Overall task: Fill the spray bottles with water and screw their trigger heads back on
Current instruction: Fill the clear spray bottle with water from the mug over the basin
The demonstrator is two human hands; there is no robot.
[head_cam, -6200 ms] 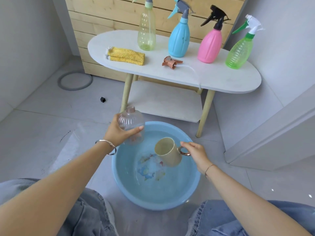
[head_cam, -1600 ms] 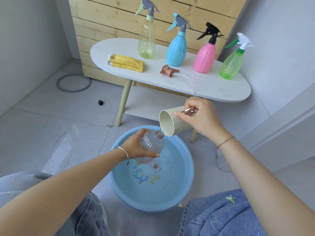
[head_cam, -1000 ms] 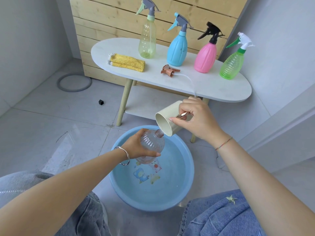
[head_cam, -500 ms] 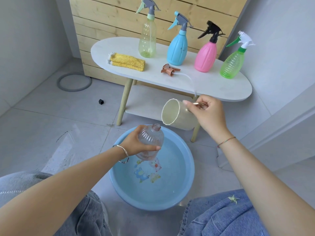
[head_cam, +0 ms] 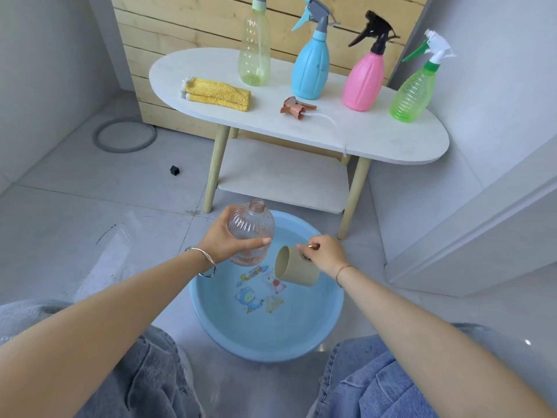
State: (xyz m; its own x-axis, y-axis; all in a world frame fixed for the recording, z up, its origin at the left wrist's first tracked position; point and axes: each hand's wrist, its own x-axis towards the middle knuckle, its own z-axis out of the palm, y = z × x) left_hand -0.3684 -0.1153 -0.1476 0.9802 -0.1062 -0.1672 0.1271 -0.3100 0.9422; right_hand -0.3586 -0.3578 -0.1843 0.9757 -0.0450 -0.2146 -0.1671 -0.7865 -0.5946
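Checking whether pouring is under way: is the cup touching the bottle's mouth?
Apart. Head view: the cup, in the right hand, hangs low over the basin, well below the clear bottle's mouth.

basin (head_cam: pixel 271 336) before table (head_cam: pixel 376 137), bottles (head_cam: pixel 310 67) atop — cloth (head_cam: pixel 217 93) left

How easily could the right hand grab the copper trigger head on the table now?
Probably not yet: the right hand holds the beige cup over the blue basin. Otherwise nothing stands before the copper trigger head.

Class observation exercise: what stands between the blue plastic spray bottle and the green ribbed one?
The pink plastic spray bottle with a black trigger, shown in the head view.
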